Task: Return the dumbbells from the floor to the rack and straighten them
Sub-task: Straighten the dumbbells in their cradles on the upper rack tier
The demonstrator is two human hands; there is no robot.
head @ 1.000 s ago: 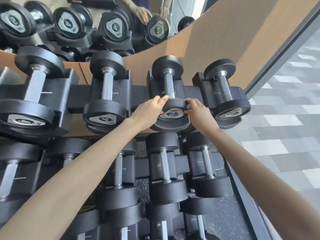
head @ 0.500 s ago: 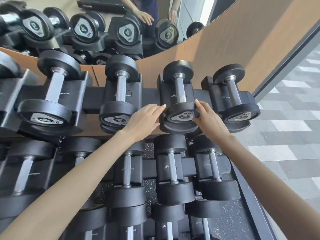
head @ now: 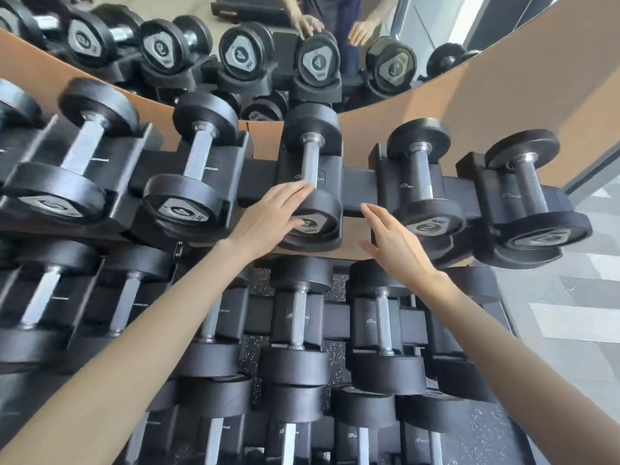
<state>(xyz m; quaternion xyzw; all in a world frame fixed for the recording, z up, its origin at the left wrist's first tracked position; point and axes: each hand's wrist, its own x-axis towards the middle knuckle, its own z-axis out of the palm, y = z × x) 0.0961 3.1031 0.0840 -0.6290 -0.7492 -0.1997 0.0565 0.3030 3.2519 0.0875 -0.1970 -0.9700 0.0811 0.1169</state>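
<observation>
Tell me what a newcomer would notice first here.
Two bare arms reach in from below: the left hand rests on the near end of a top-row dumbbell, and the right hand is open just to its right. Behind the rack, a mirror reflects it all.

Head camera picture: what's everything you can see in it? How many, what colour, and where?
Top-row dumbbells: six, black with silver handles, in cradles; leftmost cut off.
Lower dumbbells: many, black, rows below; count unclear.
Rack: one, black, centre.
Mirror: one, above rack.
Wall panel: one, brown, behind rack.
Floor: grey tiles, right.
Left hand: one, resting on a middle top-row dumbbell's front end.
Right hand: one, open, at the gap just right of it.
</observation>
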